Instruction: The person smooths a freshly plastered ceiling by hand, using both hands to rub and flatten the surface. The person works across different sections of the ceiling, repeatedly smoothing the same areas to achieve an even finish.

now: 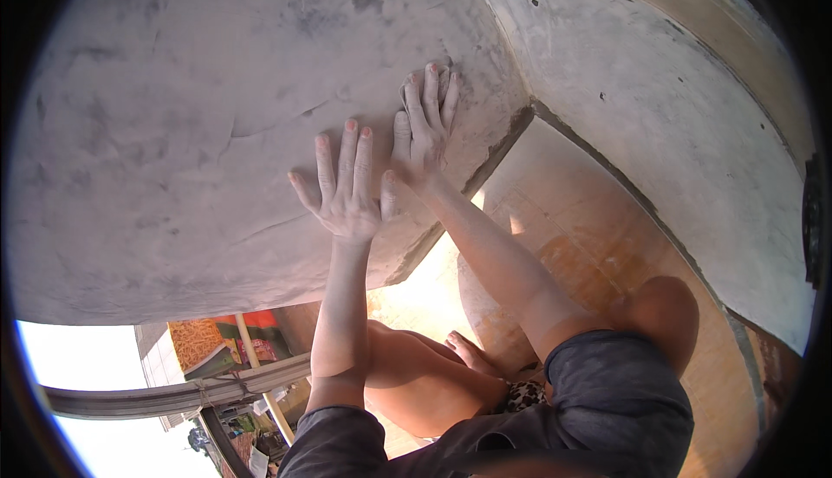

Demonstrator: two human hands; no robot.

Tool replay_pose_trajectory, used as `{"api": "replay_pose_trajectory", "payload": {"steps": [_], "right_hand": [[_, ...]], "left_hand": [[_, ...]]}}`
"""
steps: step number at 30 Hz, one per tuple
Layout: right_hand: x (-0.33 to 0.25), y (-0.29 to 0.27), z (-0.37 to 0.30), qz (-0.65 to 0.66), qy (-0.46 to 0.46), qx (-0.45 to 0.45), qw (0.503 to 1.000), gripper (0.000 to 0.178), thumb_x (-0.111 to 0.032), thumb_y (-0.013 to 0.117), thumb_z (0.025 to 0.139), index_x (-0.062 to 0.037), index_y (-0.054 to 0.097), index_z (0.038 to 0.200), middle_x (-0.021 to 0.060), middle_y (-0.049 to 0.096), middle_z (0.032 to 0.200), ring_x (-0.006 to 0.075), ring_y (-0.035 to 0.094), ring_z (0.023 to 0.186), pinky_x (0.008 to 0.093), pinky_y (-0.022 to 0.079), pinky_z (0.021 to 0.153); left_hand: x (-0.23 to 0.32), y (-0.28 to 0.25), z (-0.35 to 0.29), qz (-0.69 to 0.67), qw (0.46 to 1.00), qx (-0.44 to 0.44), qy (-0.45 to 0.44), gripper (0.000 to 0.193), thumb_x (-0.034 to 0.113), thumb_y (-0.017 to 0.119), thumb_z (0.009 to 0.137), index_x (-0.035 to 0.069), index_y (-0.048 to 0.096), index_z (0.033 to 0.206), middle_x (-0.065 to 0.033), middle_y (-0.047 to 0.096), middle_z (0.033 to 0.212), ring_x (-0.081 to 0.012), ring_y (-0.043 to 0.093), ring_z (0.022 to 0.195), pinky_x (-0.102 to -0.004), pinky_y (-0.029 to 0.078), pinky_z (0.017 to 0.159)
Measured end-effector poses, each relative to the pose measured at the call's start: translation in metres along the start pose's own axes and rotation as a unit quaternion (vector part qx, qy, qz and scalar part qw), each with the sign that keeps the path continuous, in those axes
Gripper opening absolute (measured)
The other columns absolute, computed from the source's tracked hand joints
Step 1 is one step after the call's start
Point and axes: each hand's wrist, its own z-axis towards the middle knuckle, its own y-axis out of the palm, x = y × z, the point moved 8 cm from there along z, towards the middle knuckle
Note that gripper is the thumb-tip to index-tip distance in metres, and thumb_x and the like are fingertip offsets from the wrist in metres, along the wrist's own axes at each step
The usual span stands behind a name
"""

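Observation:
A grey plastered wall (173,131) with darker smudges and fine cracks fills the upper left. My left hand (348,192) lies against it, dusted white, its fingers spread and thumb out, holding nothing. Higher and to the right, near the wall's corner, my right hand (422,136) presses a small grey sanding pad or folded sheet (445,82) to the plaster. Only edges of that piece show around and between the fingers, so its exact kind cannot be told. Pale dust coats both hands and the right forearm.
A second plastered wall (659,105) meets the first at a corner on the right. Below lies a dusty orange-brown tiled floor (581,227), with my bent bare legs over it. At lower left a railing (173,398) borders a bright opening, with colourful cloth (208,345) beyond.

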Motion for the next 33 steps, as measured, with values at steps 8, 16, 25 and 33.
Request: {"api": "replay_pose_trajectory", "payload": {"steps": [8, 16, 25, 33], "right_hand": [[0.031, -0.009, 0.046, 0.013, 0.103, 0.053, 0.993, 0.048, -0.028, 0.036, 0.109, -0.0073, 0.052, 0.149, 0.0208, 0.039, 0.16, 0.0536, 0.017, 0.151, 0.0648, 0.012, 0.121], [-0.026, -0.012, -0.021, -0.082, 0.022, -0.021, 0.996, 0.049, -0.026, 0.036, 0.11, -0.0027, 0.049, 0.15, 0.0215, 0.035, 0.162, 0.0491, 0.015, 0.154, 0.0616, 0.007, 0.123], [0.011, -0.005, 0.037, 0.029, 0.026, 0.023, 0.999, 0.047, -0.028, 0.046, 0.106, -0.0082, 0.055, 0.148, 0.0191, 0.042, 0.159, 0.0525, 0.018, 0.152, 0.0666, 0.012, 0.121], [-0.026, -0.01, -0.012, 0.031, 0.021, -0.022, 0.999, 0.047, -0.03, 0.043, 0.108, -0.0078, 0.055, 0.147, 0.0161, 0.04, 0.161, 0.0522, 0.014, 0.153, 0.0661, 0.009, 0.122]], "left_hand": [[-0.006, -0.008, -0.004, -0.037, 0.999, -0.017, 0.017, 0.055, 0.047, 0.036, 0.103, 0.019, 0.058, 0.145, 0.0031, 0.059, 0.148, -0.0247, 0.038, 0.15, -0.0544, 0.0, 0.127], [-0.006, -0.011, -0.006, -0.047, 0.998, -0.023, 0.024, 0.054, 0.043, 0.038, 0.103, 0.019, 0.056, 0.147, 0.0029, 0.058, 0.149, -0.0237, 0.039, 0.15, -0.0533, 0.002, 0.127], [-0.007, -0.011, -0.01, -0.043, 0.998, -0.038, 0.033, 0.054, 0.042, 0.038, 0.103, 0.017, 0.057, 0.146, 0.0022, 0.06, 0.147, -0.0255, 0.038, 0.15, -0.0527, 0.001, 0.127], [-0.006, -0.009, -0.008, -0.012, 0.999, -0.021, 0.024, 0.052, 0.045, 0.039, 0.102, 0.022, 0.058, 0.146, 0.0056, 0.063, 0.143, -0.0214, 0.04, 0.149, -0.0528, 0.002, 0.128]]}}
